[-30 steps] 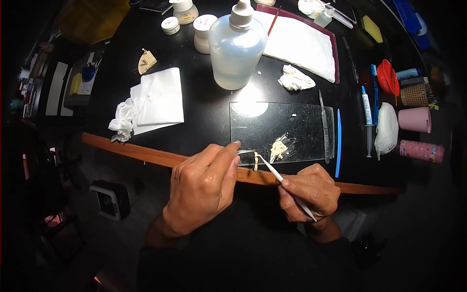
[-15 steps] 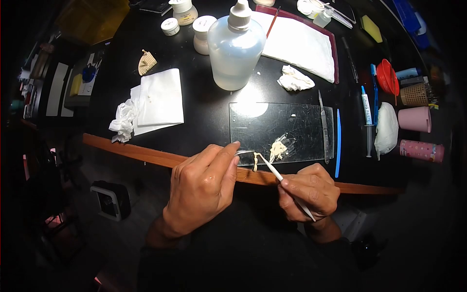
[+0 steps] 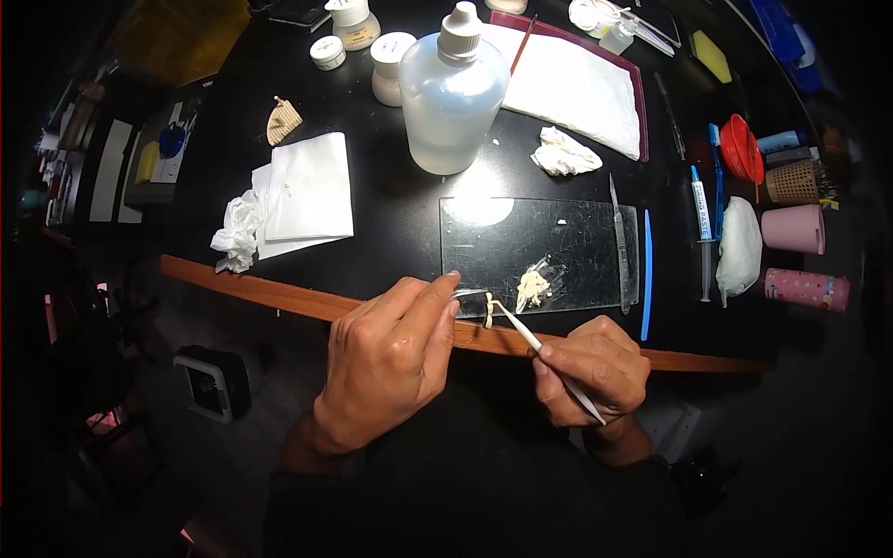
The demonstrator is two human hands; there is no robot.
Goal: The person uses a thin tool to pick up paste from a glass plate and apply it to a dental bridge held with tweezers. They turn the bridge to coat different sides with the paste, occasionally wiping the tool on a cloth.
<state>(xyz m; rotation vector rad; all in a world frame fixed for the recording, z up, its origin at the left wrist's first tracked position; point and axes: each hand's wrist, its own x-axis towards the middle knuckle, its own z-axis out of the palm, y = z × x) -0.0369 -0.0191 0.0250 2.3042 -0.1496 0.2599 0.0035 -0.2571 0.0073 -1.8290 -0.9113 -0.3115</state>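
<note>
My left hand (image 3: 391, 349) is closed around slim metal tweezers (image 3: 472, 292), mostly hidden by the fingers. At their tip hangs a small cream dental bridge (image 3: 489, 312), a short row of tooth-shaped pieces, over the table's front edge. My right hand (image 3: 595, 367) pinches a thin white-handled brush (image 3: 526, 329) like a pen, its fine brownish tip right at the upper part of the bridge. Just beyond, a smear of cream paste (image 3: 532, 287) lies on a scratched glass slab (image 3: 484, 249). A metal scalpel-like handle (image 3: 619, 244) rests along the slab's right side.
Behind the slab stands a large translucent bottle (image 3: 453, 112). Folded white tissue (image 3: 309, 191) lies left; a crumpled tissue (image 3: 564, 152) lies beyond the slab. To the right are a blue strip (image 3: 646, 274), a paste syringe (image 3: 702, 219) and a pink cup (image 3: 793, 229). Wooden edging (image 3: 260, 290) borders the table.
The brush tip has shifted slightly beside the upper part of the bridge. Both hands stay almost in place, with the same tools held.
</note>
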